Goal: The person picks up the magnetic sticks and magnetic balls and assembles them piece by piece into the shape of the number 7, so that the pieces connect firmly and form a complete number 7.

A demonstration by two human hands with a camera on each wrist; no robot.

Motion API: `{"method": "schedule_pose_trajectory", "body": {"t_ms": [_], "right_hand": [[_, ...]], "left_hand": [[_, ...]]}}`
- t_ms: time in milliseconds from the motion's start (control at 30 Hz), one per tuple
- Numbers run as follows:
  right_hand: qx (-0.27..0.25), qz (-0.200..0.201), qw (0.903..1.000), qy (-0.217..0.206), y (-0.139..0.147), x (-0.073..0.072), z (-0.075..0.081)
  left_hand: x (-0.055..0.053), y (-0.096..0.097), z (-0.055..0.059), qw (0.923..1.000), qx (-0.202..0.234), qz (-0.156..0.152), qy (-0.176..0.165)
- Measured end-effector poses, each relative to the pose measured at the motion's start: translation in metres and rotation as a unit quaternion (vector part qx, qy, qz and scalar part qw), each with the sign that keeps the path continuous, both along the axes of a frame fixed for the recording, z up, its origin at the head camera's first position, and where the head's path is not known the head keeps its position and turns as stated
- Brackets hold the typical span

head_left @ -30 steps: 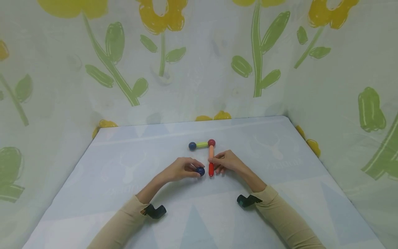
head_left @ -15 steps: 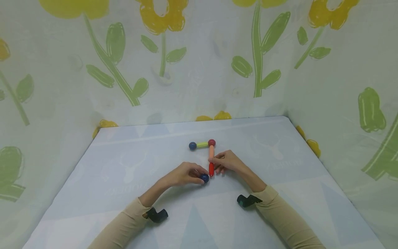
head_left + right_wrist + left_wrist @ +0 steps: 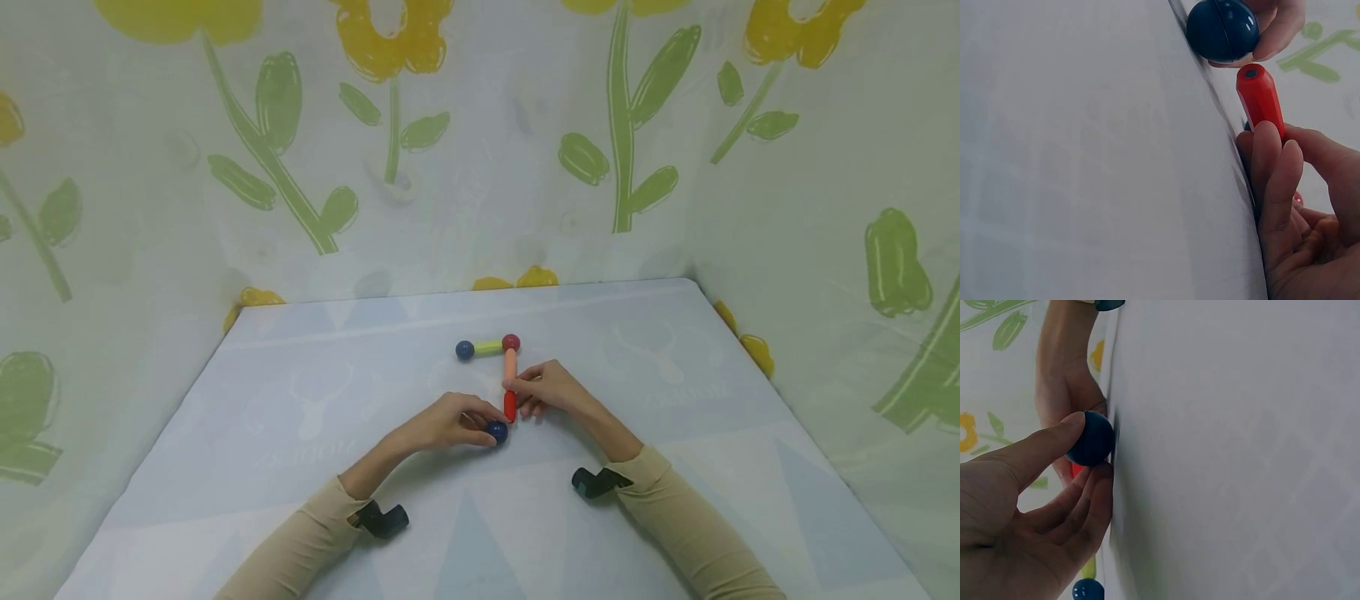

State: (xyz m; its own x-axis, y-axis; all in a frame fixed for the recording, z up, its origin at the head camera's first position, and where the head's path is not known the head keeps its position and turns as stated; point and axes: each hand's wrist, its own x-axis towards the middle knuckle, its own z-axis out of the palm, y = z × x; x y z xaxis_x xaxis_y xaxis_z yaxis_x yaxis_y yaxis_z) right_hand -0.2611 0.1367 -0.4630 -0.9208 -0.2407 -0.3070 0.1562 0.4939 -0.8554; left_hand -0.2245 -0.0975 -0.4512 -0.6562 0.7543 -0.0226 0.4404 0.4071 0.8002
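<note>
My left hand (image 3: 453, 421) pinches a dark blue ball (image 3: 1091, 439) between thumb and fingertips. The ball is right by the near end of a red stick (image 3: 1260, 94), which has a small dark spot on its end face. My right hand (image 3: 551, 389) grips the red stick near its far end, where it lines up with an orange stick (image 3: 510, 363). Beyond that, a red ball (image 3: 511, 342) forms a corner. From it a yellow-green stick (image 3: 488, 347) runs left to another dark blue ball (image 3: 465, 350).
All the pieces lie on a table with a pale patterned cover (image 3: 315, 500). Behind and to both sides hang white curtains (image 3: 480, 208) printed with yellow flowers. Dark wrist cameras stick out from both sleeves above the table.
My left hand has carried its blue ball right and toward me, to the near end of the red stick. The right hand and the joined pieces hold nearly still.
</note>
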Motion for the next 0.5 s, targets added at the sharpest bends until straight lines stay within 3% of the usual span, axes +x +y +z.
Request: {"method": "schedule_pose_trajectory", "body": {"t_ms": [500], "right_hand": [[0.007, -0.008, 0.9999, -0.003, -0.0010, -0.0004, -0.0002]], "left_hand": [[0.0008, 0.0006, -0.0003, 1.0000, 0.001, 0.000, -0.006]]}}
